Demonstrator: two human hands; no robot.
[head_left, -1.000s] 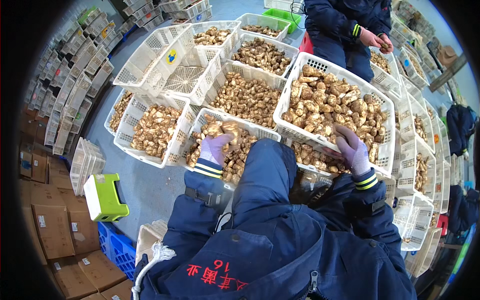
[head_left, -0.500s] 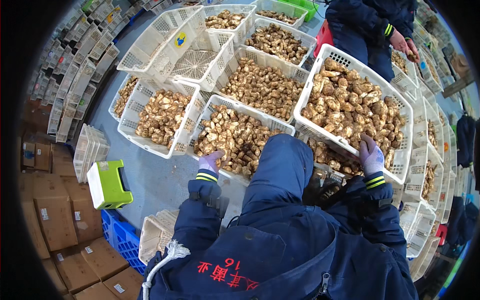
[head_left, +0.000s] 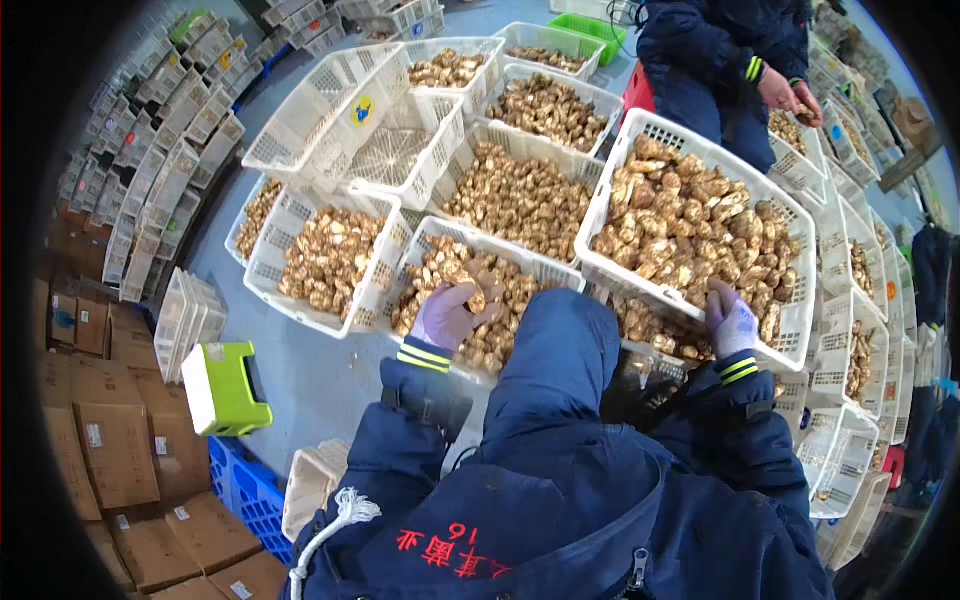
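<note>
Reaching farther in over the front crate (head_left: 545, 268) with the left hand (head_left: 445, 318) than half a second ago, and now holding a single mushroom (head_left: 477, 297); staying near the same rim with the right hand (head_left: 732, 315). Running left to right: passing stacked cardboard boxes (head_left: 115, 450) and a green-and-white stool (head_left: 225, 388). Then coming to a white left crate (head_left: 268, 260) heaped with brown-and-cream mushrooms (head_left: 330, 260). Next, in the front crate, keeping a narrow grip around that one mushroom, just above many loose ones. Behind, meeting a middle crate (head_left: 565, 168), full of smaller-looking mushrooms. Farther right, resting the right hand at the near rim of the right crate (head_left: 799, 330), piled with larger-looking mushrooms; not showing whether pinching anything there, so being unable to tell that grip's state. Beyond, seeing a co-worker's hands (head_left: 790, 95), well apart. Judging by the heaps, seeming well along in the piled right crate, yet having plenty left in the front crate, with the held mushroom not yet set down.
</note>
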